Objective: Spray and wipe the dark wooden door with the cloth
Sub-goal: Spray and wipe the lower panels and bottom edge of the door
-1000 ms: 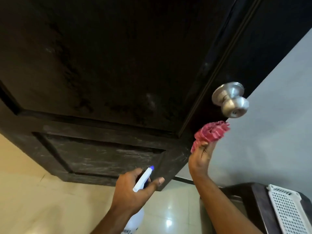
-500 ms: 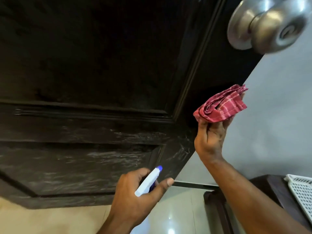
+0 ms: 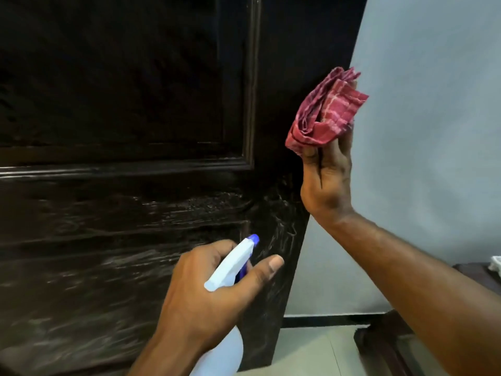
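While wet streaks show across the lower part of the dark wooden door [image 3: 122, 104], I judge the job to stand between spraying and wiping.

Left hand [image 3: 200, 299], low near the door's bottom right corner: grip clenched round the spray bottle [image 3: 230, 264], thumb stuck out, nozzle [image 3: 253, 238] aimed at the wood. Right hand [image 3: 325, 180], raised at the door's right edge, wrist bent back: grip grasping the folded red checked cloth [image 3: 325, 115]; I cannot tell whether the cloth touches the door. Next move, in my judgement: lay the cloth flat on the wet area and stroke along the grain, working into the moulding grooves.
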